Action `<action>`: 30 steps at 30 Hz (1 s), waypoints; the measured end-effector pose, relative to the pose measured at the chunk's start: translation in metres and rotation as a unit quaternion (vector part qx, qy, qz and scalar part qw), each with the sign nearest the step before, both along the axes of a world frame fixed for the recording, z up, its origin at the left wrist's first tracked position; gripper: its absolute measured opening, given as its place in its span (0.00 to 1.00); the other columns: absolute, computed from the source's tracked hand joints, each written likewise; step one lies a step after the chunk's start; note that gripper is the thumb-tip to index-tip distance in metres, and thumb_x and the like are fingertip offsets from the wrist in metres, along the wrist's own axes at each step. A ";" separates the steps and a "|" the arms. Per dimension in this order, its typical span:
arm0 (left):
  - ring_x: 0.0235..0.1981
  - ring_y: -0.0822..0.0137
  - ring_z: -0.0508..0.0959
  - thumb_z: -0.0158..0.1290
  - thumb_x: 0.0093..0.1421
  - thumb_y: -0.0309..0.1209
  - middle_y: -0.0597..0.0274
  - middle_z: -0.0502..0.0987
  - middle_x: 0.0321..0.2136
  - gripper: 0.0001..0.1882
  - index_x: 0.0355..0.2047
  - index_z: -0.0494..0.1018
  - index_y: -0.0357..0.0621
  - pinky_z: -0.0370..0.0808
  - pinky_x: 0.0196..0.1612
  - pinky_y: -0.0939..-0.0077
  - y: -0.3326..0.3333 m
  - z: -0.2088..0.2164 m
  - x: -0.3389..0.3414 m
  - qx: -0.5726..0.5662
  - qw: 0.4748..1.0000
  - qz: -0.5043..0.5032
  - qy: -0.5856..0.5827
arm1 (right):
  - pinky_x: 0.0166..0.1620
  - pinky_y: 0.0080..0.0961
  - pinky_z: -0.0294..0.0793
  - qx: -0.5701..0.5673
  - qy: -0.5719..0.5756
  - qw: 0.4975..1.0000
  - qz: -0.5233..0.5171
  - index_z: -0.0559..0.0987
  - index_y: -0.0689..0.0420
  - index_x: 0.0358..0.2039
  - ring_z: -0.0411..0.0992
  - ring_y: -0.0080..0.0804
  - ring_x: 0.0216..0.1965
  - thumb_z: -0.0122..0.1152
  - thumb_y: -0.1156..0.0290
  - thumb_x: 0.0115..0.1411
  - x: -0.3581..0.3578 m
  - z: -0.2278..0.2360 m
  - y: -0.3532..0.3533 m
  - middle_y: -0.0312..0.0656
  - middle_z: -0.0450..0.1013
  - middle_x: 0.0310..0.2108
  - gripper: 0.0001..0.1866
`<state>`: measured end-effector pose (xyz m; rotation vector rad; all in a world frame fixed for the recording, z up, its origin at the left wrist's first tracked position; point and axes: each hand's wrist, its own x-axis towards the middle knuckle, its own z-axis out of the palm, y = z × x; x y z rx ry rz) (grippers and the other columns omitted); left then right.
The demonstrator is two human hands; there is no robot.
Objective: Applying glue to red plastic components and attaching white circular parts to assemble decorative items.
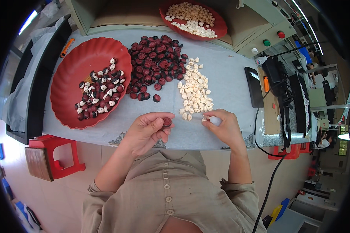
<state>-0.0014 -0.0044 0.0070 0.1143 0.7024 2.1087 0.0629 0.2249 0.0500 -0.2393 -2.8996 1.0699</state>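
Observation:
My left hand [148, 132] pinches one dark red, rounded, petal-like piece [167, 122] between thumb and fingers. My right hand [226, 128] is closed, with a small cream piece [204, 119] at its thumb and fingertip. A whitish translucent item [215, 121], like a small bottle or its cap, shows in the same hand; the rest is hidden by the fingers. Just beyond that hand lies a pile of cream pieces [195, 87]. Farther left is a heap of dark red and black pieces [155, 58]. Joined red-and-white pieces [99, 91] lie in a scalloped red tray [68, 73].
A second red tray [221, 29] of cream and tan pieces stands at the back by a machine housing [256, 27] with coloured buttons. At right lie a phone [254, 87], an orange tool [266, 84] and black cables. A black bin [31, 93] edges the left; a red stool [68, 155] stands below.

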 end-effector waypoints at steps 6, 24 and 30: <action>0.25 0.73 0.71 0.45 0.55 0.32 0.58 0.72 0.28 0.14 0.38 0.68 0.33 0.72 0.25 0.81 0.004 0.004 0.000 -0.015 0.999 -0.007 -0.029 | 0.33 0.16 0.66 -0.370 0.007 0.928 -0.037 0.75 0.63 0.25 0.68 0.19 0.28 0.63 0.78 0.40 -0.002 0.003 -0.030 0.37 0.72 0.25 0.09; 0.22 0.74 0.70 0.44 0.56 0.31 0.60 0.72 0.25 0.14 0.36 0.69 0.31 0.71 0.22 0.81 0.008 0.013 0.001 -0.059 0.998 -0.011 -0.013 | 0.32 0.16 0.64 -0.338 0.044 0.939 0.045 0.75 0.62 0.23 0.66 0.21 0.27 0.64 0.82 0.37 -0.016 0.002 -0.067 0.38 0.69 0.23 0.09; 0.22 0.74 0.70 0.43 0.57 0.29 0.60 0.72 0.25 0.12 0.36 0.69 0.31 0.70 0.22 0.81 0.007 0.009 0.003 -0.073 0.997 -0.012 -0.003 | 0.30 0.15 0.64 -0.262 0.041 0.960 0.092 0.76 0.62 0.21 0.66 0.20 0.25 0.65 0.80 0.36 -0.021 0.011 -0.065 0.37 0.70 0.21 0.08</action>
